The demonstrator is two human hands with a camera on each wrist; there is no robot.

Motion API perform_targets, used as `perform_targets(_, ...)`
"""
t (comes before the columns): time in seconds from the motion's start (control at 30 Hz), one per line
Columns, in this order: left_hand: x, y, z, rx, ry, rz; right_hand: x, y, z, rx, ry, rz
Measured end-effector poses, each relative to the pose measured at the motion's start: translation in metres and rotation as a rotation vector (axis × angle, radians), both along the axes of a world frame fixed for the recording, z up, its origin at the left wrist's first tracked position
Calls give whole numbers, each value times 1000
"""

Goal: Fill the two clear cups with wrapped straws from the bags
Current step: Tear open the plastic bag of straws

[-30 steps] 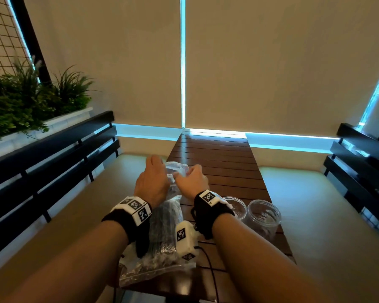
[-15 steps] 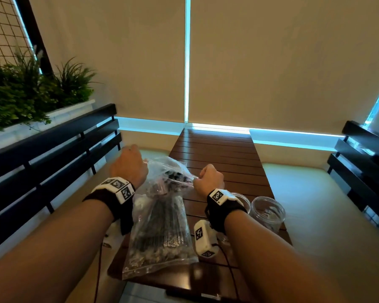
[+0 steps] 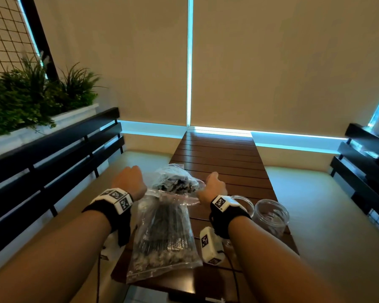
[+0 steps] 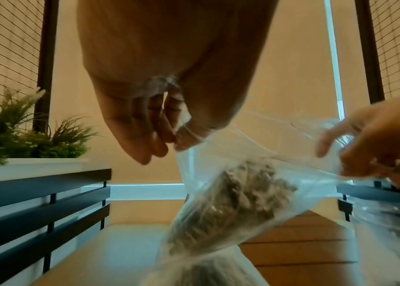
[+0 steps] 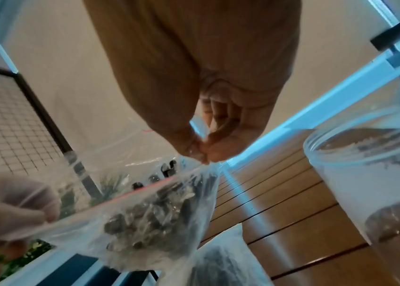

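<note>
A clear zip bag (image 3: 175,182) of dark wrapped straws is stretched between my hands above the near half of the wooden table (image 3: 217,154). My left hand (image 3: 129,180) pinches the bag's left lip (image 4: 172,141). My right hand (image 3: 212,186) pinches the right lip (image 5: 201,152). The mouth gapes and straw ends (image 5: 150,212) show inside. A second bag of straws (image 3: 162,237) lies on the table below. Two clear cups stand to the right: one (image 3: 271,215) in full view, the other (image 3: 243,204) half hidden behind my right wrist.
A black slatted bench back (image 3: 53,154) runs along the left, with a white planter of greenery (image 3: 20,106) behind it. Another black bench (image 3: 363,154) stands on the right. A white sensor box (image 3: 210,243) hangs under my right wrist. The table's far half is bare wood.
My hands, close together at the bag's top a second ago, have pulled apart sideways, and the bag's mouth has spread open between them.
</note>
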State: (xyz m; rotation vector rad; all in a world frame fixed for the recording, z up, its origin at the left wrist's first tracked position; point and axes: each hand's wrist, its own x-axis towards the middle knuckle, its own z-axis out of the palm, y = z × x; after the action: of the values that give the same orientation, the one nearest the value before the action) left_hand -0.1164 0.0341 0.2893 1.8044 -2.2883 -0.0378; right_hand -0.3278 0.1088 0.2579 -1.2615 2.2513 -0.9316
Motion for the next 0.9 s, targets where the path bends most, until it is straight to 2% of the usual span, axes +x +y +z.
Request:
perform_targets(0.07,-2,1,10,26,19,-17,-1,3,5,-136,162,-39)
perform_targets(0.17,-22,6,14,91,97,-41,16,2,18,-315,376,107)
perform_targets(0.3,-45,9,3,113,183,-69,42,-7,23,-172,480,507)
perform_targets(0.37,-50,9,2,95,168,-96,46,-13,15,-34,522,620)
perform_targets(0.47,-48,5,0,100,133,-119,46,-19,-6,109,544,608)
perform_targets(0.63,-40,0,-6,154,57,-234,43,-27,-31,-41,647,486)
perform_targets(0.7,-39,-2,-10,185,34,-273,43,-29,-37,-103,740,536)
perform_targets(0.8,-37,-2,-12,217,117,-267,45,-32,-41,-220,849,601)
perform_targets(0.9,-33,-4,-13,225,59,-284,48,-32,-39,-228,847,640)
